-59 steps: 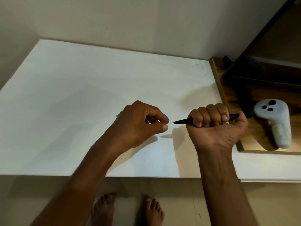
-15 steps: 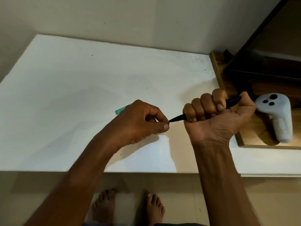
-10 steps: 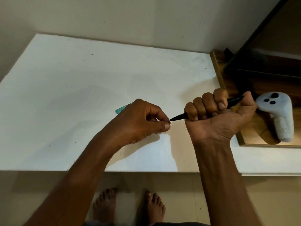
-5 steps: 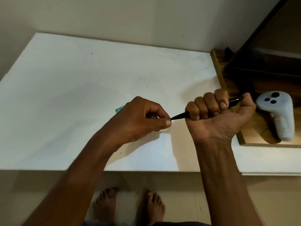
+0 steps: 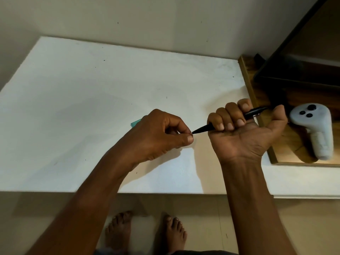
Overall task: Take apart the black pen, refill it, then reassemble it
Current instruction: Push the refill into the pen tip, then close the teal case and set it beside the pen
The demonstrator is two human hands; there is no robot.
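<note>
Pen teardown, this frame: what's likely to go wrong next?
1. The left hand pinches only the narrow tip of the black pen; its fingers may slip.
2. The right hand holds the pen above the white table; a freed small part might roll off to the floor.

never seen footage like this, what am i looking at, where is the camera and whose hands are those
There is no machine here: a person wears a wide-angle camera on the head, looking down at their own hands. The right hand has its fingers curled round a black pen, held above the white table. The left hand pinches the pen's pointed tip. A small teal thing lies on the table, mostly hidden behind the left hand. To the right, a white controller rests on a wooden surface. The person's bare feet show below the table edge.
</note>
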